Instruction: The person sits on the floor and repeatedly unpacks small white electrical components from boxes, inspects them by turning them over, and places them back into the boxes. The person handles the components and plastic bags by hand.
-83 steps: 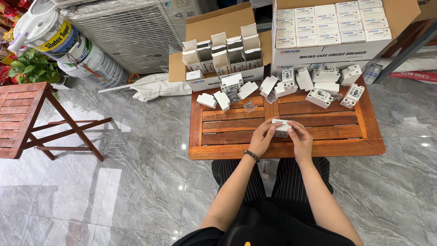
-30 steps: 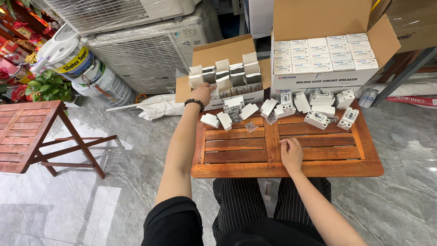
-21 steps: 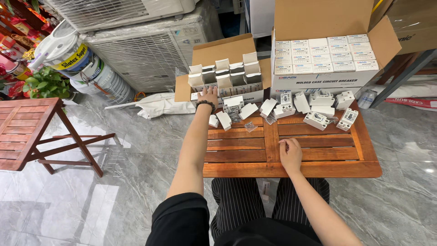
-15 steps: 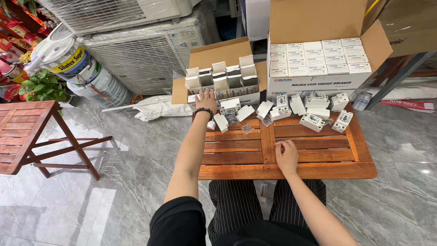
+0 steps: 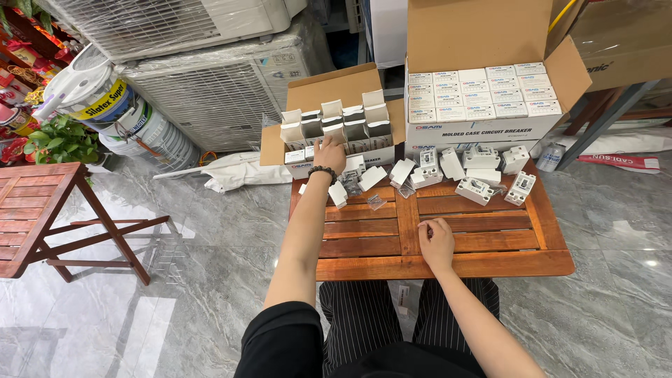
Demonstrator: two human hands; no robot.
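My left hand (image 5: 330, 151) reaches far forward to the smaller cardboard box (image 5: 334, 91) behind the wooden table (image 5: 378, 246). Its fingers rest on the open white cartons (image 5: 353, 120) standing in that box; I cannot tell whether it grips one. My right hand (image 5: 437, 240) lies loosely curled on the table's near slats, holding nothing I can see. White breaker units (image 5: 474, 189) and small flat cartons (image 5: 372, 178) lie scattered along the table's far edge.
A larger open cardboard box (image 5: 483, 42) full of closed white cartons stands at the back right. An air-conditioner unit (image 5: 217, 91), paint buckets (image 5: 122, 112) and a plant sit to the left. A second wooden table (image 5: 31, 203) stands at far left on the marble floor.
Both hands were together at the table's near edge on a small white item. The left hand has since stretched out to the smaller box; the right hand stayed on the table.
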